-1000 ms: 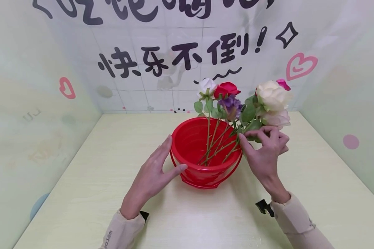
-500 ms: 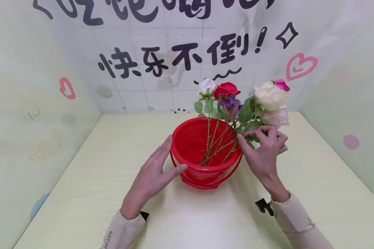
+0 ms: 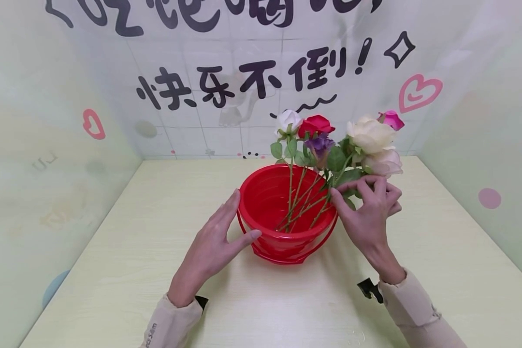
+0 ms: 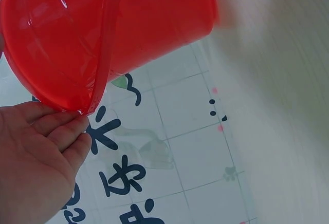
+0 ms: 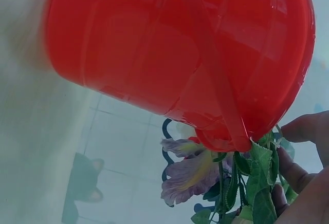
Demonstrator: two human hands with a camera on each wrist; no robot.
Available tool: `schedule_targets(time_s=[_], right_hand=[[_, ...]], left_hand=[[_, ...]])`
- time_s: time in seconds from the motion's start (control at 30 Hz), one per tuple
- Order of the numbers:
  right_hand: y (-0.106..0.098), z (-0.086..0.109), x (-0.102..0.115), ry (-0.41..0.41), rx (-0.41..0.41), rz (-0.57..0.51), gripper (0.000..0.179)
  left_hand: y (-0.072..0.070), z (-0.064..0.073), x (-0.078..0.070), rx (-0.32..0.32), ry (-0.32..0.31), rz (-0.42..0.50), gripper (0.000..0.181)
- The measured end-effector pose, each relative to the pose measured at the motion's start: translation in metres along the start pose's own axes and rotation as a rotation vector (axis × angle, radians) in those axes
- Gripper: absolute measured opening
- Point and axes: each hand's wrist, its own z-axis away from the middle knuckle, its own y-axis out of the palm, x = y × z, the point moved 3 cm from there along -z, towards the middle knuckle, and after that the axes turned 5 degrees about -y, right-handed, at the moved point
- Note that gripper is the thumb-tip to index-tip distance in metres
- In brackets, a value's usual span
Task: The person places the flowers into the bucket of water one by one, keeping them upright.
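Note:
A red bucket [image 3: 282,246] with several artificial flowers leaning in it stands on the table. My left hand [image 3: 210,246] rests against its left rim, fingers straight, thumb at the front edge; the left wrist view shows the fingertips touching the rim. At the right rim, my right hand [image 3: 369,212] pinches a flower stem between thumb and index finger. Beyond this hand are a cream rose [image 3: 371,134], a pale pink rose [image 3: 383,162] and a magenta bloom [image 3: 393,120]. Farther left stand a white rose [image 3: 289,122], a red rose [image 3: 315,125] and a purple flower [image 3: 319,147].
The pale wooden table [image 3: 156,193] extends around the bucket. A printed backdrop [image 3: 209,135] with dark lettering closes off the back, with side panels left and right. The bucket's handle [image 5: 218,75] hangs down its outside.
The cream rose has shifted left and slightly down, closer to the purple flower. My right hand has moved slightly left; my left hand stays in place on the bucket.

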Motion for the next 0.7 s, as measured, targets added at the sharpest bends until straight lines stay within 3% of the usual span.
schedule_targets(time_s=[0.7], right_hand=[[-0.0035, 0.0026, 0.0032, -0.057, -0.011, -0.007, 0.014]], left_hand=[[-0.0004, 0.0001, 0.0, 0.006, -0.006, -0.001, 0.093]])
